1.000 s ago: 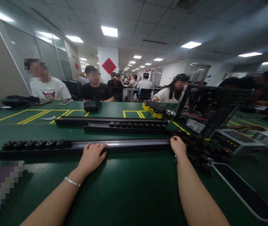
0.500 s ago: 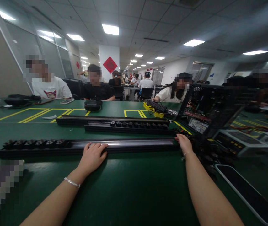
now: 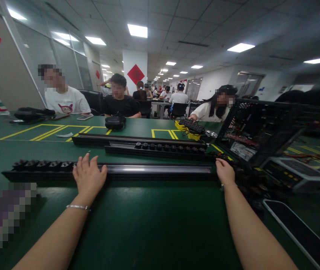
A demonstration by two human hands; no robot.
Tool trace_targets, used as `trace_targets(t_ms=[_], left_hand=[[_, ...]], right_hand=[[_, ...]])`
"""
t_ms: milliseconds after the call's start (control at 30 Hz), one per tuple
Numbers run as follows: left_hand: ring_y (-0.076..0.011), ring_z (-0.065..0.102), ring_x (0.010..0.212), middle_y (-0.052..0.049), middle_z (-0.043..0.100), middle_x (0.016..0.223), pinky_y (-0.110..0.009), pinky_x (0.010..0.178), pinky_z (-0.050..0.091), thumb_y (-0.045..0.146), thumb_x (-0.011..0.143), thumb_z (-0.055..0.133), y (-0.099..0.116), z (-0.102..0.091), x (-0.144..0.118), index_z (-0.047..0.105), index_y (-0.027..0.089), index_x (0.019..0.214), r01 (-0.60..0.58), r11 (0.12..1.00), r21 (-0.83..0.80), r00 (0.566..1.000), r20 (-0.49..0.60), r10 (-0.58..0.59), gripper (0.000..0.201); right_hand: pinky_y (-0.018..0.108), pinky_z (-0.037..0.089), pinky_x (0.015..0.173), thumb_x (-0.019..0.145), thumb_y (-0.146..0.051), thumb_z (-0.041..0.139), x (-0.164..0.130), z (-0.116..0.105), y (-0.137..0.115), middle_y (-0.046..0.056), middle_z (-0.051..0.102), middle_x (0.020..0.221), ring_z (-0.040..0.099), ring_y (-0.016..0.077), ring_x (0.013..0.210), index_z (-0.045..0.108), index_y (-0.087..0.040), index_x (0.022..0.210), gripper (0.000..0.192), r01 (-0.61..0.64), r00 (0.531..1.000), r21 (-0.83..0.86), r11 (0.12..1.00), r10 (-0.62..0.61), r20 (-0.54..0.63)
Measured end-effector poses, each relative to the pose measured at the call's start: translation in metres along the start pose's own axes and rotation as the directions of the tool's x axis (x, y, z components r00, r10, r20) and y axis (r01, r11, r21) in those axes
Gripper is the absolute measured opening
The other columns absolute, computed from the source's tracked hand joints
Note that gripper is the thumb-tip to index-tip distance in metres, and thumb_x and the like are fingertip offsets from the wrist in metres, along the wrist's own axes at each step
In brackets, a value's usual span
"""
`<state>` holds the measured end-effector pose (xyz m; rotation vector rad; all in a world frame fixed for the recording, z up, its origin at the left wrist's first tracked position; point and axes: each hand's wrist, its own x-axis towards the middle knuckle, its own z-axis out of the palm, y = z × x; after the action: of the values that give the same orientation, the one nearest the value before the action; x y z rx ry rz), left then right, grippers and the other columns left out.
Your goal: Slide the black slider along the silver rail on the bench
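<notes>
A long black rail (image 3: 160, 170) with a shiny inner channel lies across the green table. Several small black parts with metal tops (image 3: 43, 164) sit in a row in its left end. My left hand (image 3: 89, 176) lies over the rail at the right end of that row, fingers spread. By the rail's right end is my right hand (image 3: 226, 172), its fingers drawn together. Whatever they may hold is hidden. Next to this hand is a dark heap of small parts (image 3: 250, 183), too dim to make out singly.
Behind lie a second rail with a row of parts (image 3: 160, 150) and another long black rail (image 3: 137, 138). On the right stand an open computer case (image 3: 238, 150), a grey metal box (image 3: 295, 172) and a phone (image 3: 297, 232). Co-workers sit across the table (image 3: 137, 225).
My left hand has slid left along the rail to the row of parts, and its fingers have spread. My right hand stays near the rail's right end. The camera view has shifted slightly.
</notes>
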<state>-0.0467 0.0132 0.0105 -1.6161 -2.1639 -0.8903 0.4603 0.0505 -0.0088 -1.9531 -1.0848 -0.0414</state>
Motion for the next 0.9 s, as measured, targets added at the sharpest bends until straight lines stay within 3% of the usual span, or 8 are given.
trace_targets(t_ms=[67,133,200,300,367,433,600,900], left_hand=[[-0.0341,0.028,0.131,-0.019,0.042,0.136,-0.056,0.103,0.027,0.036,0.082,0.039,-0.01,0.005,0.004,0.049,0.013,0.124,0.016,1.0,-0.006,0.997,0.078,-0.016,0.049],[-0.0345,0.03,0.13,-0.017,0.051,0.129,-0.057,0.102,0.026,0.035,0.082,0.038,-0.015,0.008,0.006,0.054,0.015,0.118,0.008,1.0,0.001,0.994,0.112,-0.008,0.044],[-0.0346,0.03,0.13,-0.016,0.053,0.127,-0.058,0.102,0.025,0.035,0.083,0.035,-0.016,0.009,0.006,0.056,0.016,0.115,0.006,1.0,0.007,0.992,0.126,-0.007,0.043],[-0.0355,0.026,0.132,-0.017,0.045,0.135,-0.06,0.102,0.022,0.036,0.083,0.033,-0.013,0.006,0.005,0.057,0.015,0.114,0.02,1.0,0.017,0.99,0.136,-0.022,0.044],[-0.039,0.02,0.134,-0.018,0.035,0.141,-0.062,0.102,0.021,0.038,0.082,0.037,-0.011,0.003,0.004,0.056,0.013,0.115,0.037,0.999,0.027,0.992,0.116,-0.04,0.045],[-0.0418,0.016,0.134,-0.019,0.028,0.145,-0.061,0.101,0.022,0.039,0.081,0.039,-0.01,0.001,0.003,0.054,0.01,0.118,0.057,0.998,0.023,0.993,0.102,-0.059,0.049],[-0.0393,0.024,0.131,-0.024,0.032,0.141,-0.055,0.102,0.028,0.04,0.082,0.037,-0.015,0.0,0.007,0.051,0.006,0.12,0.086,0.996,-0.006,0.992,0.092,-0.085,0.053],[-0.0361,0.039,0.119,-0.011,0.043,0.134,-0.051,0.097,0.037,0.03,0.08,0.039,-0.034,-0.008,0.017,0.055,0.012,0.115,0.153,0.988,0.03,0.981,0.114,-0.155,0.042]], right_hand=[[0.036,0.042,0.088,0.079,-0.03,0.041,-0.014,-0.005,-0.019,0.009,0.065,0.106,0.058,0.0222,0.096,0.066,-0.018,0.106,0.039,0.074,0.995,-0.057,0.996,-0.078,-0.064],[0.036,0.036,0.097,0.079,-0.025,0.038,-0.033,-0.005,-0.045,0.01,0.061,0.115,0.052,0.0214,0.109,0.063,-0.015,0.109,0.04,0.269,0.956,-0.104,0.958,-0.279,-0.092],[0.04,0.03,0.102,0.081,-0.025,0.037,-0.057,0.002,-0.071,0.01,0.054,0.127,0.044,0.0221,0.119,0.059,-0.016,0.117,0.042,0.405,0.908,-0.165,0.899,-0.417,-0.045],[0.047,0.023,0.104,0.084,-0.031,0.039,-0.091,0.018,-0.102,0.008,0.045,0.137,0.032,0.025,0.129,0.053,-0.02,0.124,0.044,0.516,0.856,-0.21,0.83,-0.51,0.089],[0.043,0.028,0.102,0.086,-0.029,0.037,-0.106,0.027,-0.111,0.007,0.055,0.128,0.042,0.0223,0.121,0.06,-0.022,0.115,0.038,0.568,0.816,-0.165,0.806,-0.525,0.242],[0.039,0.032,0.098,0.086,-0.027,0.035,-0.113,0.03,-0.114,0.005,0.062,0.118,0.05,0.0197,0.113,0.064,-0.022,0.109,0.037,0.568,0.806,-0.148,0.81,-0.51,0.302],[0.037,0.033,0.095,0.086,-0.026,0.035,-0.113,0.025,-0.111,0.003,0.063,0.116,0.051,0.0195,0.113,0.064,-0.023,0.108,0.037,0.544,0.824,-0.164,0.823,-0.487,0.289],[0.035,0.033,0.095,0.086,-0.026,0.036,-0.112,0.024,-0.112,0.003,0.062,0.117,0.05,0.0186,0.112,0.063,-0.023,0.11,0.037,0.542,0.819,-0.167,0.824,-0.474,0.323]])
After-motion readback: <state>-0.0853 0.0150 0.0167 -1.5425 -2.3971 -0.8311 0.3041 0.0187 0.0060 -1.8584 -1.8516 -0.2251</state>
